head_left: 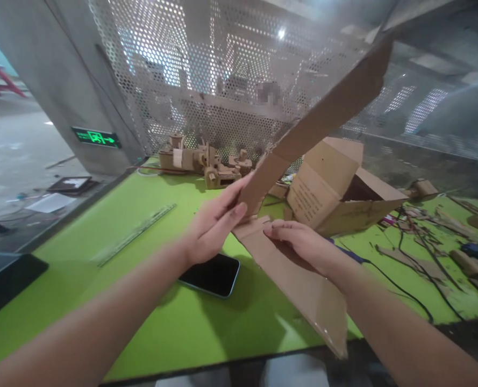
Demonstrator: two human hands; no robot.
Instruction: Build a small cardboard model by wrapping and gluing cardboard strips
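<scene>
Fingers of the left hand (213, 227) and right hand (303, 241) gripped the bent cardboard strip (262, 180) mid-view, ends toward two and five o'clock; uneven pulling risked tearing its crease (250, 219)

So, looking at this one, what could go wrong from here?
The cardboard strip is sharply angled beside the left hand, so it might tear there. The phone lies on the green table just below that hand and could get knocked. The right forearm appears close to the black cable, which might snag.
</scene>
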